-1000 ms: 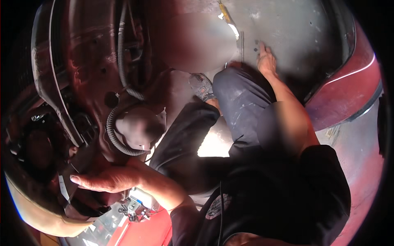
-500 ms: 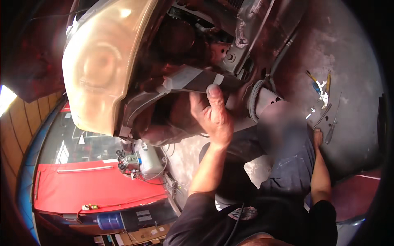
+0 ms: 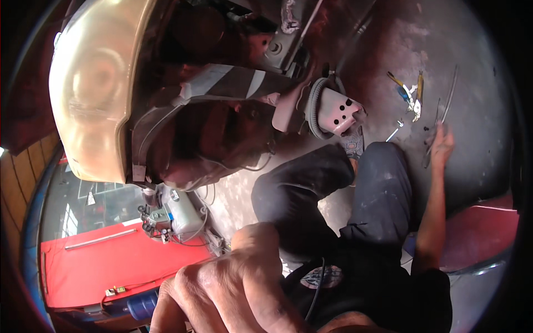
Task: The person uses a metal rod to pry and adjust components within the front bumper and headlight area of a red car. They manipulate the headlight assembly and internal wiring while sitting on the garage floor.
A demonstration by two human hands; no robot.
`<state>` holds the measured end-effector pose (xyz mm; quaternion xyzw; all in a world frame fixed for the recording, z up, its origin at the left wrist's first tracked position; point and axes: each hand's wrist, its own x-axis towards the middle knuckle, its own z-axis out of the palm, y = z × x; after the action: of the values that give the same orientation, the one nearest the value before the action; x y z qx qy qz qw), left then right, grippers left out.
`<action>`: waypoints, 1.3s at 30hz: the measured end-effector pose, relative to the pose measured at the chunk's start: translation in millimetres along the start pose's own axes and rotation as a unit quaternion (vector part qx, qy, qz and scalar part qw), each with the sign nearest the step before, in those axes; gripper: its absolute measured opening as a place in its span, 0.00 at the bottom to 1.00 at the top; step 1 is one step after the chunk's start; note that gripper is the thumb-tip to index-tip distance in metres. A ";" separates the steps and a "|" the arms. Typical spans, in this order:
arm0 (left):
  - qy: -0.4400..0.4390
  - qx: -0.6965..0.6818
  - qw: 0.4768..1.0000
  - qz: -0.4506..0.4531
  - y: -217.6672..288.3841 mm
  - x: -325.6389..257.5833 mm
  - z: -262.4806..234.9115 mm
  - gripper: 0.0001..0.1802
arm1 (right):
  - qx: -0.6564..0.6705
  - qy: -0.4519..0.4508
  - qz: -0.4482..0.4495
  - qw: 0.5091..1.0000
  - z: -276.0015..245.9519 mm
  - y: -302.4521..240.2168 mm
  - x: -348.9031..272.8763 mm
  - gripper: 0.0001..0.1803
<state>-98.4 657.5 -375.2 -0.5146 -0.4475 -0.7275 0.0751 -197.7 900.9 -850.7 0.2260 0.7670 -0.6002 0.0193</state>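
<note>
My left hand (image 3: 222, 286) looms large at the lower edge, close to the camera. Its back faces up and its fingers stretch downward, slightly apart; the tips are cut off, and nothing shows in it. At the right, my right hand (image 3: 442, 143) is low over the floor, closed on a thin dark rod (image 3: 450, 91) that sticks up past the fingers. A screwdriver (image 3: 426, 161) lies beside that hand, partly hidden. Further left on the floor are pliers (image 3: 417, 112) with yellow-brown handles and a small bright metal tool (image 3: 395, 131).
A car's front end fills the upper left, with a yellowed headlight (image 3: 97, 94) and a taped dark panel edge (image 3: 208, 80). A bare metal beam end (image 3: 340, 114) juts toward my knees. An air compressor (image 3: 186, 216) stands by a red panel (image 3: 111, 261).
My left hand has left the car's panel edge and come down close to the camera. The right hand has moved outward with the thin dark rod lifted in it. The view has shifted right.
</note>
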 end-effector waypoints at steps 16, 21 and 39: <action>0.030 0.020 0.999 -0.016 30.6 -21.5 21.5 0.12 | 0.244 -0.083 -0.056 0.964 -69.5 -101.2 -61.8 0.20; 0.357 0.416 0.821 -0.157 19.2 -74.8 -22.0 0.16 | 0.216 0.041 -0.157 0.963 -110.8 -163.0 -98.4 0.23; 0.477 0.554 0.656 -0.189 -52.9 -89.4 -83.7 0.25 | 0.430 -0.318 -0.240 0.810 -79.2 -228.6 -133.2 0.23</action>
<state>-144.5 596.3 -484.4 0.1356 -0.7580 -0.4890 0.4098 -143.6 890.9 -580.0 -0.1838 0.4111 -0.8927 0.0178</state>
